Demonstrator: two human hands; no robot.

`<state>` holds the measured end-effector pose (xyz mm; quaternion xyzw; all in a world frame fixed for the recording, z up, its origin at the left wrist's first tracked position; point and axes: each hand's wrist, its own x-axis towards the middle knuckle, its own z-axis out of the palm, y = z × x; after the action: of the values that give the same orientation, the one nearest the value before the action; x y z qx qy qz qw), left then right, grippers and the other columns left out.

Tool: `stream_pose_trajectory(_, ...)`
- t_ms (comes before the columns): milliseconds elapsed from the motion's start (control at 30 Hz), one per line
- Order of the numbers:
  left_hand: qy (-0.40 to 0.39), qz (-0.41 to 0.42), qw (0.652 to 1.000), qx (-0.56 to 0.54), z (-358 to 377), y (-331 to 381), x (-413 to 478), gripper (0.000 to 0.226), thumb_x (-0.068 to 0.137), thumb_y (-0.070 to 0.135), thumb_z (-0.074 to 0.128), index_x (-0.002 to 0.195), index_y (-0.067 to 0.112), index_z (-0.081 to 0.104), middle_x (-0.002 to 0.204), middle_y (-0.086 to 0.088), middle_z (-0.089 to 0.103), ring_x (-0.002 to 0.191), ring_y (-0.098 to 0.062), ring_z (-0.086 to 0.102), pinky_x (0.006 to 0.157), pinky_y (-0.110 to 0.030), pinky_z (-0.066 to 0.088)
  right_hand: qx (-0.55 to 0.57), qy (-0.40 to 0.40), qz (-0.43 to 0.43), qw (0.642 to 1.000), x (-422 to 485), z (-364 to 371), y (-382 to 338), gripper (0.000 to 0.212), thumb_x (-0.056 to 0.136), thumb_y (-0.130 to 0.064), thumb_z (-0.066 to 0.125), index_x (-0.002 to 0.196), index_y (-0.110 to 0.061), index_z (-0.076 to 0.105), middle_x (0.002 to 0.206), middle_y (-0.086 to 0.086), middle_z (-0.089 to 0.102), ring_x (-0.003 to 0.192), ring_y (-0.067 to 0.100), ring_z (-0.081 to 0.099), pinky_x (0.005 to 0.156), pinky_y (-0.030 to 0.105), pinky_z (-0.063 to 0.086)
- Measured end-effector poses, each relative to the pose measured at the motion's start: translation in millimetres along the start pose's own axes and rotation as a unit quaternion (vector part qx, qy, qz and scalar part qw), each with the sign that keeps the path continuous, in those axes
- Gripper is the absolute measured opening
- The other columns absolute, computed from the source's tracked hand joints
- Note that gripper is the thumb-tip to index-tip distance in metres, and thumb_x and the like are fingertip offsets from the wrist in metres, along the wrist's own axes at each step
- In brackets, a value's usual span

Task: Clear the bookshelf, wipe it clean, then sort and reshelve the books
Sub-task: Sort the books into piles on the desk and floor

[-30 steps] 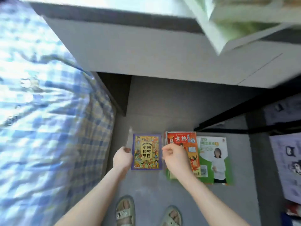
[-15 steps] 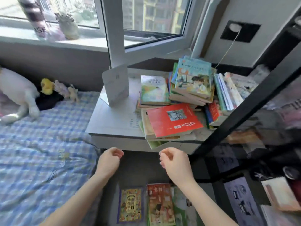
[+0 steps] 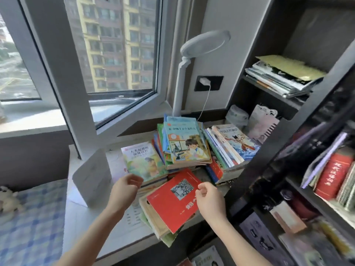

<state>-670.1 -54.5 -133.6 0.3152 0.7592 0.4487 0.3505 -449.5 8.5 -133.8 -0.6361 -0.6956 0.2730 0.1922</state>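
- 2 bare hands are over the near part of the book piles on the white desk (image 3: 84,223), well apart from each other.
- Left hand (image 3: 125,189): fingers loosely curled, nothing in it. It sits just beside the near corner of the green-cover book (image 3: 143,162).
- Right hand (image 3: 209,198): fingers curled, thumb and forefinger tips close together over the right edge of the red book (image 3: 171,202). Can't tell if it pinches the cover or just hovers.
- The red book is the top of the nearest pile, rotated askew, and that pile overhangs the desk's near edge.
- The green-cover book tops a lower pile to the far left of the red one.
- Blue-cover book (image 3: 184,144) with a boy and a microscope tops the tallest pile, in the middle and farther back.
- To its right, a row of leaning books (image 3: 230,148) tilts against that pile.
- Dark bookshelf (image 3: 255,181) is on the right. 1 upper shelf holds a flat stack of magazines (image 3: 282,77). A lower shelf holds upright volumes, including a thick red book (image 3: 332,173); that area is blurred.
- A white lamp (image 3: 203,43) stands behind the piles, with a charger (image 3: 204,81) plugged into the wall beside it.
- A white box (image 3: 94,177) stands on the desk to the left, and the bed (image 3: 32,231) with a blue checked sheet is at the near left.
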Motion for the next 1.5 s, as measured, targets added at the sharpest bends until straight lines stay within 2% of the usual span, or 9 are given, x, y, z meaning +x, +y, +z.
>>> stream_pose_trajectory(233,-0.067,0.035,0.997,-0.004,20.0,46.2,50.3,0.031,0.083,-0.016,0.043,0.088,0.007,0.064,0.093,-0.012,0.068,0.088,-0.023,0.062,0.078,-0.030,0.048,-0.105,0.136,0.059,0.983,100.6,-28.5,-2.6,0.027,0.101,-0.020,0.044,0.123,-0.007,0.052,0.117,0.009,0.060,0.104,0.027,0.060,0.073,0.031,0.045)
stream_pose_trajectory(400,-0.066,0.039,0.997,-0.006,34.1,55.2,65.8,0.033,0.083,-0.013,0.048,0.080,0.015,0.065,0.090,-0.011,0.070,0.091,-0.026,0.065,0.090,-0.042,0.052,-0.218,0.201,0.131,0.946,189.9,-45.6,18.6,0.033,0.096,-0.011,0.047,0.128,-0.005,0.047,0.126,0.017,0.055,0.113,0.033,0.053,0.087,0.041,0.046)
stream_pose_trajectory(567,-0.074,0.029,0.997,-0.010,52.6,58.1,80.3,0.033,0.086,-0.011,0.049,0.081,0.017,0.066,0.088,-0.004,0.070,0.090,-0.021,0.065,0.089,-0.042,0.052,-0.253,0.166,0.228,0.925,257.8,-46.8,46.2,0.059,0.090,-0.037,0.058,0.139,-0.009,0.040,0.142,0.023,0.042,0.131,0.040,0.038,0.110,0.048,0.031)
stream_pose_trajectory(700,-0.078,0.040,0.996,-0.031,57.6,59.2,86.2,0.029,0.087,-0.009,0.053,0.083,0.015,0.068,0.085,-0.003,0.071,0.088,-0.020,0.066,0.085,-0.039,0.053,-0.138,0.159,0.210,0.955,265.5,-33.2,67.6,0.043,0.097,-0.022,0.054,0.131,0.004,0.048,0.124,0.022,0.056,0.076,0.015,0.055,0.057,0.010,0.046)
stream_pose_trajectory(800,-0.085,0.046,0.994,-0.045,56.5,62.3,91.1,0.029,0.087,-0.010,0.051,0.086,0.013,0.068,0.085,-0.004,0.071,0.087,-0.021,0.066,0.080,-0.034,0.053,-0.164,0.197,0.245,0.935,262.6,-33.0,62.4,0.031,0.100,-0.024,0.047,0.106,0.001,0.063,0.099,0.016,0.066,0.072,0.019,0.056,0.050,0.022,0.041)
stream_pose_trajectory(1067,-0.150,0.041,0.980,-0.125,58.3,80.2,86.1,0.010,0.090,0.004,0.061,0.092,0.010,0.068,0.090,-0.010,0.072,0.090,-0.027,0.068,0.076,-0.026,0.053,-0.213,0.317,0.147,0.913,216.3,-77.5,-20.8,0.036,0.104,-0.030,0.036,0.102,-0.002,0.058,0.089,0.013,0.066,0.078,0.028,0.061,0.056,0.031,0.034)
stream_pose_trajectory(1200,-0.241,0.036,0.939,-0.243,67.4,108.0,67.3,0.032,0.088,0.032,0.063,0.114,0.013,0.065,0.103,-0.004,0.072,0.102,-0.020,0.068,0.089,-0.033,0.055,-0.139,0.397,-0.093,0.903,139.6,-79.2,-62.8,0.032,0.100,-0.025,0.047,0.080,-0.004,0.060,0.072,0.011,0.066,0.054,0.018,0.042,0.047,0.024,0.018)
stream_pose_trajectory(1333,-0.287,0.037,0.886,-0.363,55.9,117.8,39.1,0.073,0.075,0.053,0.066,0.139,0.025,0.045,0.116,0.001,0.069,0.107,-0.014,0.065,0.083,-0.032,0.057,-0.106,0.330,-0.320,0.882,66.5,-38.2,-92.7,0.030,0.097,-0.025,0.052,0.079,-0.005,0.066,0.060,0.003,0.065,0.044,0.018,0.056,0.043,0.018,0.028)
stream_pose_trajectory(1500,-0.128,-0.002,0.912,-0.390,6.1,65.1,-1.3,0.038,0.085,0.034,0.062,0.114,0.009,0.057,0.083,0.002,0.072,0.069,-0.009,0.066,0.058,-0.020,0.052,-0.106,0.233,-0.431,0.865,10.1,31.4,-104.3,0.043,0.099,-0.032,0.041,0.095,-0.003,0.073,0.073,0.005,0.072,0.061,0.018,0.068,0.052,0.025,0.043)
